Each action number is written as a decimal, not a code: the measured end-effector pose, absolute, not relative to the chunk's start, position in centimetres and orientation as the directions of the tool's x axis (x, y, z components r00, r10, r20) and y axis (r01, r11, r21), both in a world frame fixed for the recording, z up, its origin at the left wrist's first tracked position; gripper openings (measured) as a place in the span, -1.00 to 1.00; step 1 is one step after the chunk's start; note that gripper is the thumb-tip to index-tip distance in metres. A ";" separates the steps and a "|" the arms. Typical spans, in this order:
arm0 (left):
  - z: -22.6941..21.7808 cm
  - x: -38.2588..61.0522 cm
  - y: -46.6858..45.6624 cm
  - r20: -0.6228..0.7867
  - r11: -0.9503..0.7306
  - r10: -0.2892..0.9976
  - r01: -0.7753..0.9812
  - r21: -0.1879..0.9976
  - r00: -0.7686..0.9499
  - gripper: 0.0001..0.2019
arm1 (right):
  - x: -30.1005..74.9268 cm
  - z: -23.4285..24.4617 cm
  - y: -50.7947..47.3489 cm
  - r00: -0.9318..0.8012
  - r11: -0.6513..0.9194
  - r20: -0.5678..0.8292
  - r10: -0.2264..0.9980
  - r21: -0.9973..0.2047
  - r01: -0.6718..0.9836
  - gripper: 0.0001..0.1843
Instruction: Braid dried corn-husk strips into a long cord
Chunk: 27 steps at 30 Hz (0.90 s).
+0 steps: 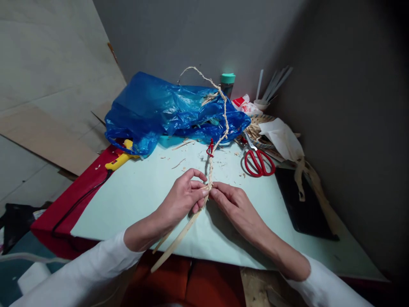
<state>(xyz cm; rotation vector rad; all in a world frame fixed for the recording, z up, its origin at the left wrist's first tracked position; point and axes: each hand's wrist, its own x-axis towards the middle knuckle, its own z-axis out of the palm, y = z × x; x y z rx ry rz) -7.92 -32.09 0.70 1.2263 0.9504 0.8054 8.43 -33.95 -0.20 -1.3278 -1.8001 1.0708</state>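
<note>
White sleeves (96,261), btm. L & R: w/ L hand (182,197) & R hand (235,204) we pinch twisted cord (210,169) nr. ctr., red-handled scissors (263,163) rt. of ctr.

We can't see the pinch point on the twisted strand (227,126); the fingers (198,194) cover it. Blue bag (143,111) hides the bottle (228,79) base and some of the yellow tool (119,161). White sheet (283,134) blocks part of the basket (266,117). Both sleeves (83,264) run off the bottom edge. Table (128,204) scraps (178,163): too small to identify.
</note>
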 end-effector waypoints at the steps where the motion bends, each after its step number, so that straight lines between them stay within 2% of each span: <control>1: 0.8 -8.0 -32.2 -0.154 0.152 0.904 0.037 0.988 0.399 -0.82 | 8.4 -0.2 -34.0 -0.280 0.151 0.032 0.960 -0.896 0.418 -0.67; 5: 1.2 -8.0 -32.7 -0.119 0.006 0.916 0.284 0.959 0.382 -0.83 | 8.2 -0.4 -34.0 -0.269 0.170 0.054 0.962 -0.888 0.428 -0.64; 10: 1.5 -7.9 -33.2 0.008 -0.219 0.941 0.590 0.777 0.339 -0.78 | 8.1 -0.5 -34.0 -0.217 0.180 0.083 0.973 -0.861 0.476 -0.61; 14: 1.5 -8.2 -33.2 0.119 -0.274 0.954 0.638 0.720 0.276 -0.93 | 7.8 -0.4 -34.0 -0.220 0.176 0.078 0.972 -0.864 0.472 -0.57; 20: 1.9 -8.1 -33.7 0.110 -0.311 0.941 0.689 0.654 0.321 -0.76 | 7.9 -0.7 -33.8 -0.225 0.156 0.070 0.972 -0.908 0.389 -0.61; 23: 1.4 -7.3 -34.3 0.174 -0.384 0.920 0.722 0.575 0.351 -0.77 | 8.2 -0.7 -33.6 -0.271 0.119 0.042 0.962 -0.955 0.273 -0.63; 27: 0.4 -6.2 -35.4 0.136 -0.434 0.898 0.787 0.439 0.419 -0.76 | 8.4 -0.3 -33.6 -0.324 -0.005 -0.033 0.946 -0.996 0.085 -0.63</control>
